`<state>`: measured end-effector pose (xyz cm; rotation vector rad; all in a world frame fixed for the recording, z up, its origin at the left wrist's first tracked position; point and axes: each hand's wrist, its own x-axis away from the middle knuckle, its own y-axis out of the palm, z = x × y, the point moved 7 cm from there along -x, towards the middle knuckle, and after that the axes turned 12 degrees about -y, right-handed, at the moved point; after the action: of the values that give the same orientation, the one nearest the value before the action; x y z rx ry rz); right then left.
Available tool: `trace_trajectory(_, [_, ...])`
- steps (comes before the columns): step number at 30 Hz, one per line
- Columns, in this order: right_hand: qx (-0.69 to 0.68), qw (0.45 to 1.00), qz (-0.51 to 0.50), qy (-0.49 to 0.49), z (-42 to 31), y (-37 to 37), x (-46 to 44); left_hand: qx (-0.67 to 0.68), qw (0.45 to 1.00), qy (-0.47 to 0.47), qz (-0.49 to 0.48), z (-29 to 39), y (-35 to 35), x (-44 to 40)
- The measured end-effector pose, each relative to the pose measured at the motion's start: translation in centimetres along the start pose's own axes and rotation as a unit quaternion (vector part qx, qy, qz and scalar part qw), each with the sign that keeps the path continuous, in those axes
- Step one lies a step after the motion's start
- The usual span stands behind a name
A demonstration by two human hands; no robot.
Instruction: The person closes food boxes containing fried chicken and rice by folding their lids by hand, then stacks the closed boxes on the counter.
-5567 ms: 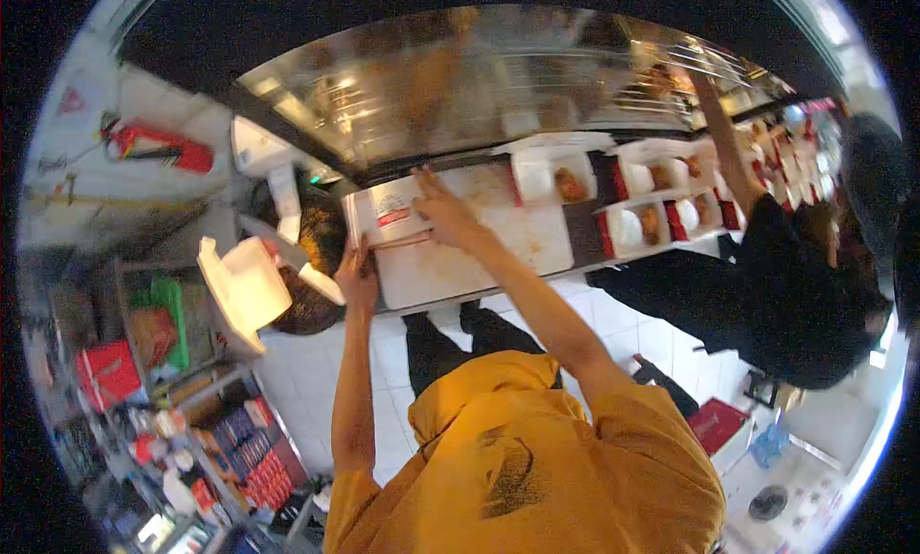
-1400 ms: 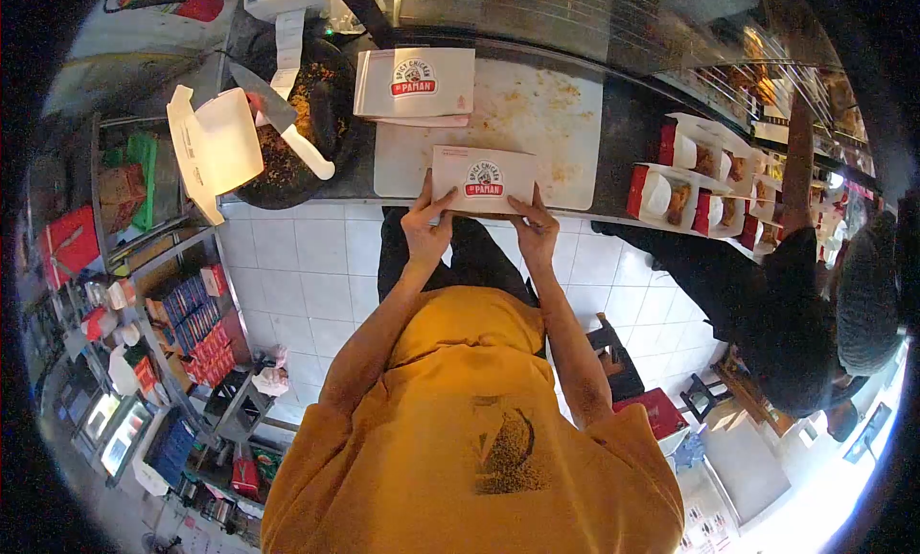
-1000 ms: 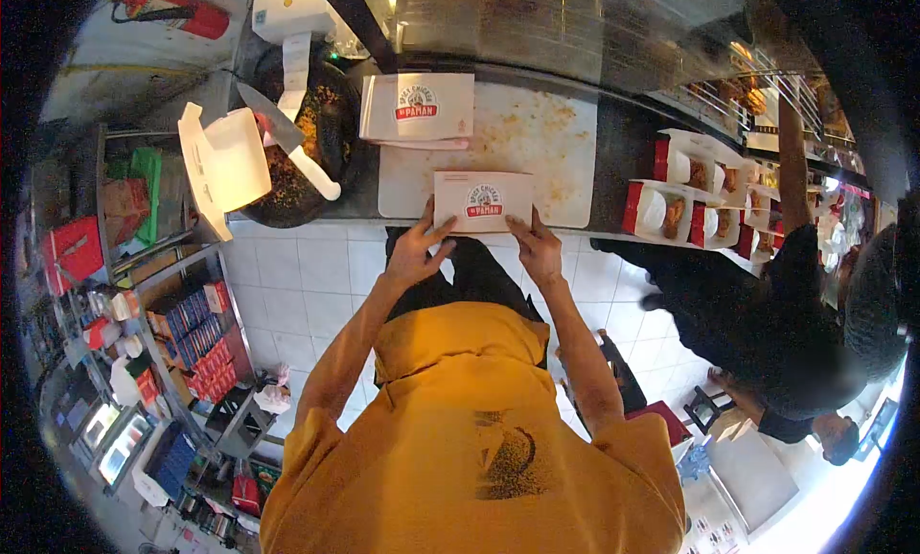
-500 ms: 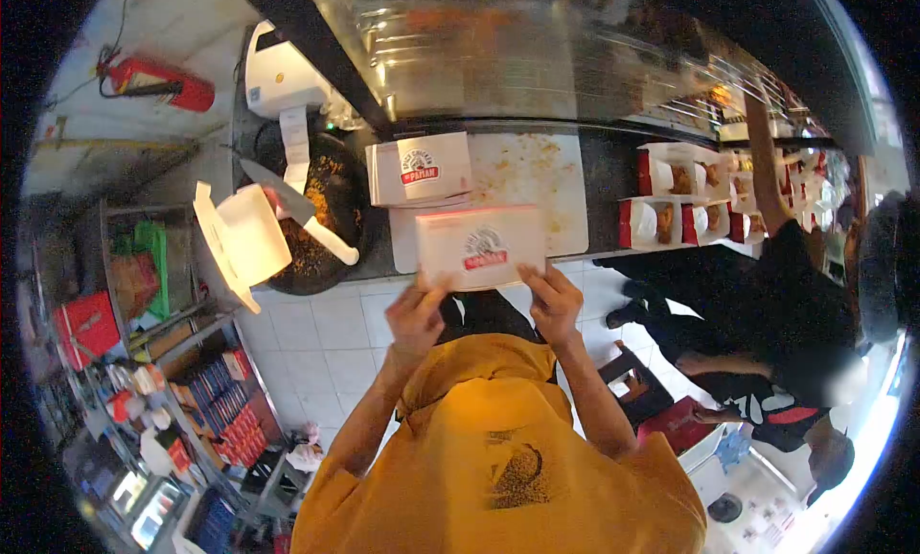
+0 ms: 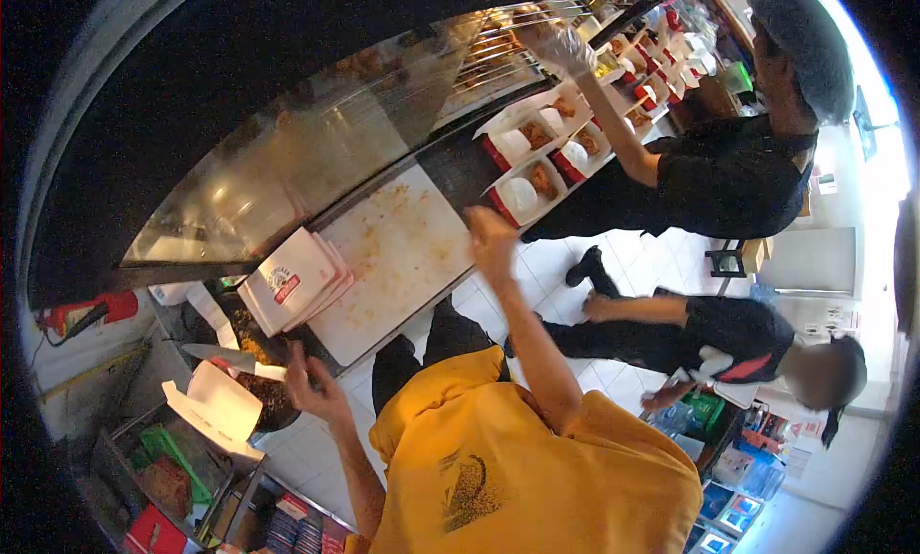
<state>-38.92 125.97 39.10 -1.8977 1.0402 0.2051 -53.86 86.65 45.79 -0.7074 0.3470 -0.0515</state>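
My left hand, with fingers apart and nothing seen between them, is beside the board's near left corner, close to the knife. Over the right end of the white cutting board is my right hand, near the closest food box; motion smears its fingers, so their grip is unclear. A fanned stack of printed white cartons lies on the board's left end. The knife rests across a dark round pan, and an open carton stands beside it.
Open boxes with rice and chicken line the counter at the right. A co-worker in black reaches over them with a gloved hand. Another person stands behind, lower right. A glass display case borders the counter's far side.
The view has turned to the right. The carton held between both my hands is out of them, and my hands have moved apart. The second person is now much more in view.
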Motion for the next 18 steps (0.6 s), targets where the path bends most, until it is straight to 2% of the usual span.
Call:
trace_trajectory(1, [0.151, 0.981, -0.048, 0.112, 4.7, -3.1, -0.1, 0.040, 0.995, -0.051, -0.077, 0.2, 3.1, 1.1])
trace_trajectory(2, [0.255, 0.966, 0.007, 0.032, 11.1, -4.5, 1.7, 0.078, 0.980, -0.102, -0.151, 0.1, 6.7, 3.0])
trace_trajectory(4, [0.278, 0.960, 0.020, 0.029, 17.6, -7.7, 0.2, 0.174, 0.926, -0.172, -0.286, 3.4, 15.2, 6.1])
trace_trajectory(5, [0.264, 0.962, -0.026, 0.072, 19.8, -8.2, -0.6, 0.169, 0.922, -0.137, -0.321, 6.7, 18.7, 6.8])
trace_trajectory(6, [0.248, 0.960, -0.075, 0.110, 21.7, -8.5, -1.7, 0.165, 0.899, -0.150, -0.377, 9.2, 22.8, 7.8])
trace_trajectory(7, [0.229, 0.954, -0.129, 0.145, 23.8, -8.4, -2.7, 0.174, 0.899, -0.106, -0.388, 10.7, 27.6, 9.1])
trace_trajectory(8, [0.222, 0.954, -0.116, 0.167, 27.9, -7.8, -1.9, 0.176, 0.895, -0.101, -0.397, 12.4, 32.1, 10.1])
trace_trajectory(10, [0.153, 0.964, -0.142, 0.163, 29.0, -7.9, -2.6, 0.028, 0.887, -0.076, -0.455, 16.4, 38.7, 10.3])
trace_trajectory(12, [0.097, 0.959, -0.175, 0.203, 30.1, -7.0, -2.4, 0.007, 0.876, -0.135, -0.463, 17.5, 44.1, 10.7])
trace_trajectory(14, [0.126, 0.957, -0.220, 0.141, 28.5, -7.4, -2.0, -0.035, 0.920, -0.101, -0.376, 15.2, 47.8, 12.2])
trace_trajectory(15, [0.058, 0.978, -0.170, 0.110, 28.0, -7.7, -1.6, -0.053, 0.938, -0.083, -0.333, 14.8, 48.8, 12.7])
trace_trajectory(17, [0.058, 0.978, -0.179, 0.093, 25.8, -7.5, -1.3, 0.035, 0.949, -0.128, -0.287, 12.3, 47.5, 12.3])
trace_trajectory(18, [0.058, 0.978, -0.181, 0.087, 25.3, -7.7, -1.2, 0.066, 0.928, -0.182, -0.318, 10.3, 47.2, 12.6])
